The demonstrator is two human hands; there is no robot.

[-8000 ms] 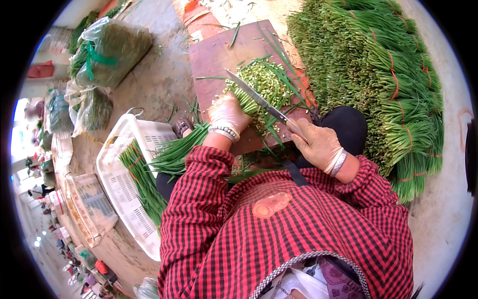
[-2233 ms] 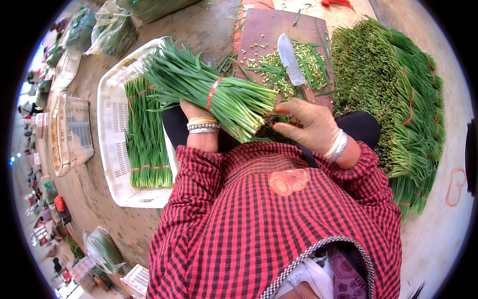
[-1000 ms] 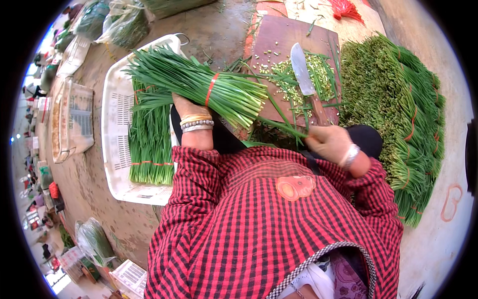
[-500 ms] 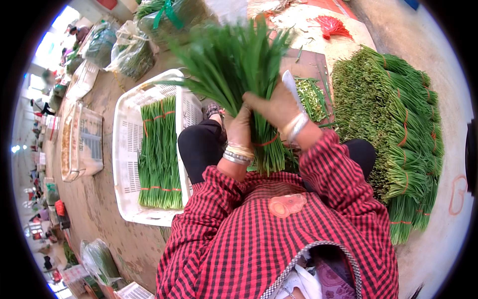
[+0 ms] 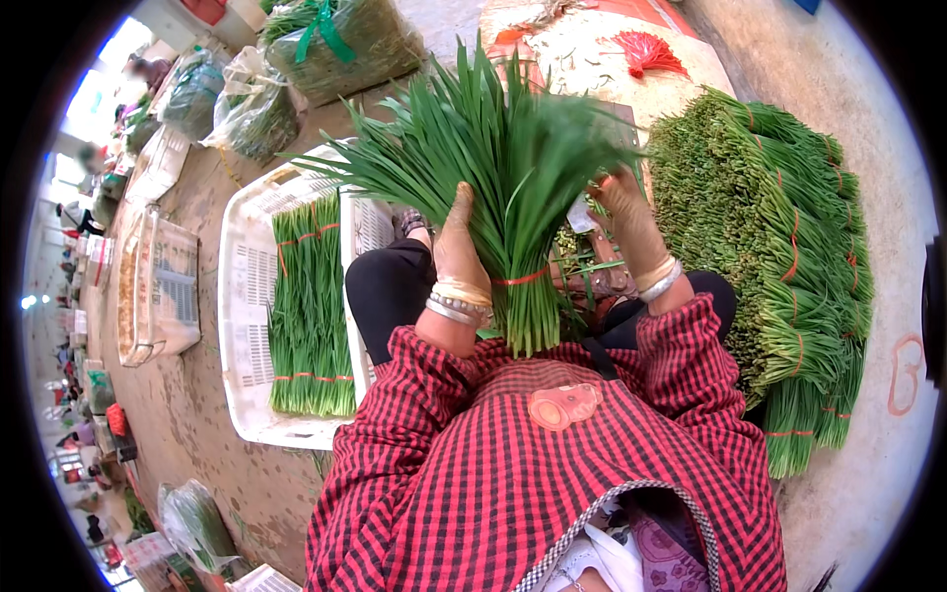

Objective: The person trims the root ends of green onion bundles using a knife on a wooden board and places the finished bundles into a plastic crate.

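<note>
A fanned bunch of garlic chives (image 5: pixel 513 187) stands upright in front of me, its cut ends down and a red rubber band round its lower stems. My left hand (image 5: pixel 461 247) is closed round the left side of the bunch, thumb pointing up. To the right of the leaves is my right hand (image 5: pixel 631 222), with bent fingers apart near the leaf tips and nothing visible in them. The right-side leaves are blurred by motion. Behind the bunch, near my right hand, loose trimmings and a white edge partly show.
A white plastic crate (image 5: pixel 237 385) with banded chive bundles (image 5: pixel 311 316) stands at my left. On my right is a large stack of banded chives (image 5: pixel 779 257). Red rubber bands (image 5: pixel 649 54) lie on the far board. Plastic-wrapped bales (image 5: pixel 345 54) sit far left.
My right hand has come off the bunch and moved right. The leaves have spread wider, and the bunch stays in my left hand.
</note>
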